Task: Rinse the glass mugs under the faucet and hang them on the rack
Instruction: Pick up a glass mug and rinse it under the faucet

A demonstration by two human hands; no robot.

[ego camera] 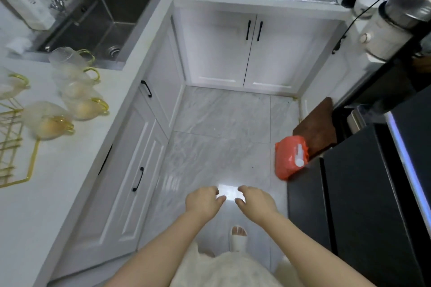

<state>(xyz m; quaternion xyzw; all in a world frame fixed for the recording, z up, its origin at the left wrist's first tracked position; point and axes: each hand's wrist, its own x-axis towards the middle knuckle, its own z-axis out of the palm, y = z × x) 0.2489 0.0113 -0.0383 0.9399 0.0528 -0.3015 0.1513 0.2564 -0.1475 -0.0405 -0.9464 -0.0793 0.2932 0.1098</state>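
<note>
While both hands hang empty over the floor, fingers loosely curled, glass mugs (67, 91) stand forward-left on the counter (58, 182), apparently upright; left hand (203, 200) nearer than right hand (255, 200).

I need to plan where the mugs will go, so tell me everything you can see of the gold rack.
The gold rack is thin gold-coloured wire, with a rectangular base frame and slanted rungs. It stands on the white countertop at the picture's left edge, which cuts it off. No mug hangs on the visible part; glass mugs sit just beyond it. Neither hand touches it.
</note>
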